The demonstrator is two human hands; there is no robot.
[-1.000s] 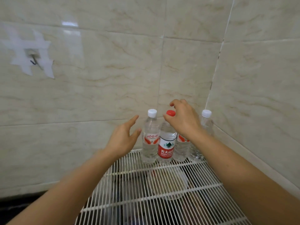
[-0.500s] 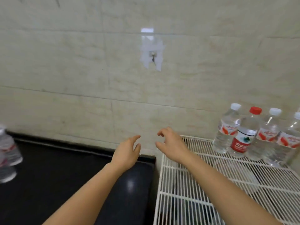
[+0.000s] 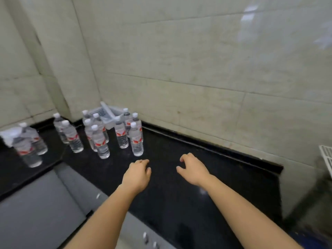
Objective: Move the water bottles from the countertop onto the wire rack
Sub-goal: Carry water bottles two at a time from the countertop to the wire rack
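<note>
Several clear water bottles with white caps and red labels stand upright on the black countertop (image 3: 188,159) at the far left; the nearest bottle (image 3: 136,140) stands just beyond my left hand. My left hand (image 3: 138,174) hovers over the counter, fingers curled loosely, holding nothing. My right hand (image 3: 193,169) is a little to the right, fingers apart and bent, also empty. Only a corner of the white wire rack (image 3: 327,155) shows at the right edge.
A white plastic basket (image 3: 107,114) sits in the corner behind the bottles. Tiled walls close the counter at the back and left. Grey cabinet fronts (image 3: 45,203) lie below the counter's front edge. A white cloth or bag (image 3: 10,133) lies at far left.
My view has swung left from the rack to the countertop bottles. My right hand let go of the red-capped bottle on the rack, and both hands moved left, empty.
</note>
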